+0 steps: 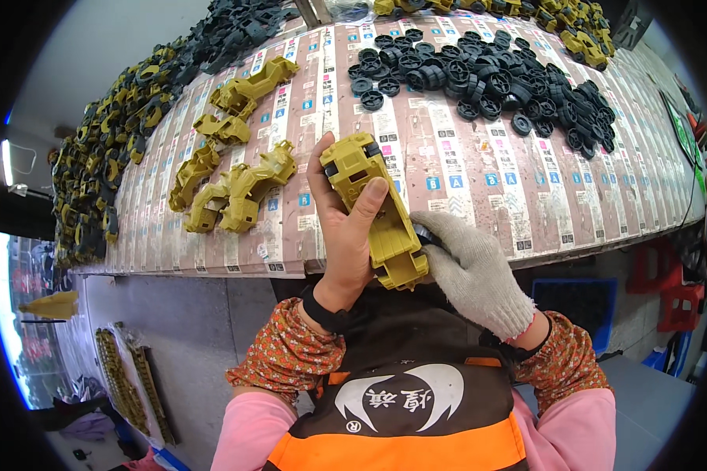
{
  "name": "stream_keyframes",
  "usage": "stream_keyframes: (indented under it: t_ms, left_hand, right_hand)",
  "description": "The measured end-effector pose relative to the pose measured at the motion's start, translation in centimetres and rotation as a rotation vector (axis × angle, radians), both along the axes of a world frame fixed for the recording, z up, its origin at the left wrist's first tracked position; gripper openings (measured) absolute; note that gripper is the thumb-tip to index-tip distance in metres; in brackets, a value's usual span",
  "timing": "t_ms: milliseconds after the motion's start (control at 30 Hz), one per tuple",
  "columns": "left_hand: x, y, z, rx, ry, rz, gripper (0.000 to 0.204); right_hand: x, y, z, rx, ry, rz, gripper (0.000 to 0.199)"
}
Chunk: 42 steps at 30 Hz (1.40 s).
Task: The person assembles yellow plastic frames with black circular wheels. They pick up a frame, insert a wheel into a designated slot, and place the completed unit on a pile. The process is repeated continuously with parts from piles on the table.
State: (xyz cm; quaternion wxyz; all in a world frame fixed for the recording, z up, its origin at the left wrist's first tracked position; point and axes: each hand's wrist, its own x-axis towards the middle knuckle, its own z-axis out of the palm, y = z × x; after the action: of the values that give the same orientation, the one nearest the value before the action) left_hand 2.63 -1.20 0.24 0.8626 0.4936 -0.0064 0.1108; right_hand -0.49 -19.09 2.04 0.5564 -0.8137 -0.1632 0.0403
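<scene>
My bare left hand [342, 239] is wrapped round an olive-yellow toy truck body [391, 234], with the thumb lying across its face. The truck is tilted over the table's front edge. On my right hand [473, 275] is a pale knitted glove. Its fingers close on a black toy wheel [425, 235], partly hidden, against the truck's right side near the lower end. Whether the wheel sits on an axle cannot be seen. Left of the truck, several loose yellow toy body parts [239, 188] lie on the table.
A heap of black wheels [487, 78] spreads over the far right of the patterned table [463, 212]. Yellow and black toys [110, 149] pile along the left edge, with black parts [232, 35] behind. Red stools [672, 290] and a blue crate [577, 310] stand below the right side.
</scene>
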Motion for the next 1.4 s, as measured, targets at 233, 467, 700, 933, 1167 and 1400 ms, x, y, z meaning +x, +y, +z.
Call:
stream_keyframes:
  t_ms: [233,467,700,933,1167,1400]
  left_hand:
    - [-0.4,0.0,0.4,0.208,-0.165,0.102,0.087]
    - [-1.3,-0.3,0.0,0.231,-0.302,0.144,0.095]
    - [0.2,0.3,-0.2,0.275,-0.181,0.246,0.087]
    - [2.5,5.1,2.8,0.276,0.007,-0.002,0.091]
    - [2.7,15.3,2.5,0.605,0.023,0.267,0.044]
    - [4.0,25.5,1.6,1.301,0.102,0.483,0.039]
  right_hand:
    - [-1.2,-0.1,0.0,-0.08,-0.141,0.035,0.043]
    - [-1.4,0.1,2.1,-0.23,-0.142,0.123,0.053]
    - [2.0,1.2,4.2,-0.322,0.1,0.253,0.08]
    - [11.1,1.5,7.3,0.101,0.597,0.18,0.051]
    - [25.9,-2.8,8.2,0.303,0.361,-0.027,0.039]
    - [36.9,-6.6,11.3,0.35,-0.128,0.078,0.054]
